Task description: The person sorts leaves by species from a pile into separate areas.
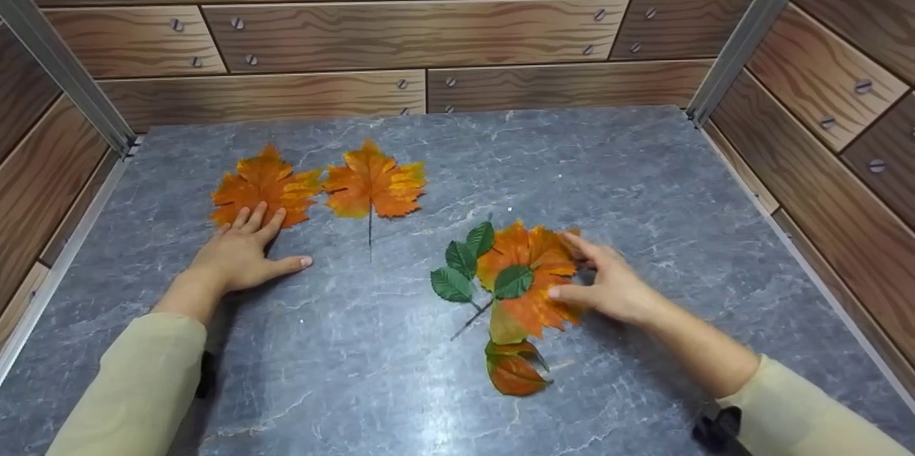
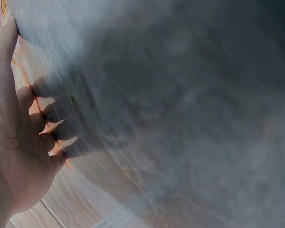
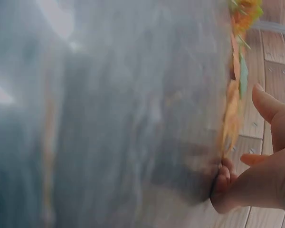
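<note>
My left hand [image 1: 239, 256] rests its straight fingers on the lower part of an orange maple leaf [image 1: 263, 177], thumb spread to the right. Beside it lies a second maple leaf [image 1: 375, 184], stem downward. At the right, my right hand [image 1: 618, 284] is at the right edge of another orange maple leaf [image 1: 532, 249], thumb and index finger spread apart. In the right wrist view a gap shows between the thumb and the leaf edge [image 3: 232, 114]. A sprig of green leaves [image 1: 452, 284] overlaps that maple leaf. Just below lies a smaller orange-green leaf [image 1: 516, 374].
Everything lies on a grey marbled tabletop [image 1: 357, 370]. Wood-patterned panels [image 1: 414, 34] stand behind and at both sides, with metal posts [image 1: 750, 34] at the back corners.
</note>
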Motion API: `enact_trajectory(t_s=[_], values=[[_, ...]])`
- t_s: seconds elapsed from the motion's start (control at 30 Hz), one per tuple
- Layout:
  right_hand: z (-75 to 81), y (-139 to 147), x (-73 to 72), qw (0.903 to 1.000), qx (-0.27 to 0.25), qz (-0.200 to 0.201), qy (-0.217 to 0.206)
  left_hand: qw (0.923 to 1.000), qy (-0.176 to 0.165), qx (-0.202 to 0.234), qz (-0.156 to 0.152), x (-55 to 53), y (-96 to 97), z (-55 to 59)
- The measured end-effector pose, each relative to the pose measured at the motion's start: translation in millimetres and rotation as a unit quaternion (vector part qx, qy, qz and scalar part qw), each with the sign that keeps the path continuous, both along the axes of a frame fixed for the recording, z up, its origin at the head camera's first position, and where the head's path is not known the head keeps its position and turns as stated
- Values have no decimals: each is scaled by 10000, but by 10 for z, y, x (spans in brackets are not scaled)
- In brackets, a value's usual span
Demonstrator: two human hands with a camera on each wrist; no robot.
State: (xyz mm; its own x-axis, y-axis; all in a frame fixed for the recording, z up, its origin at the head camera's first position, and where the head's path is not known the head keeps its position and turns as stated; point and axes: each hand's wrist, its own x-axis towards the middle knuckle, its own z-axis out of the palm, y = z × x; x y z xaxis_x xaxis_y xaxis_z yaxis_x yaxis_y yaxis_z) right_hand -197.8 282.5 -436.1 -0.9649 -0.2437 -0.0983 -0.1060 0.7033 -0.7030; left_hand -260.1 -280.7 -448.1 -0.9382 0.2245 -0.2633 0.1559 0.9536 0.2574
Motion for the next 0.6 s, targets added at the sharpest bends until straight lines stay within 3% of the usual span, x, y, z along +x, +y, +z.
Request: enact_trajectory(t_s=[0.27,0.6], values=[[-96,-183,44,9962,797,-278,209,10000,-20,-25,5,16,-18,16],[-80,-157,34,9950,896,-199,384,10000,8,29,37,5,-1,4]])
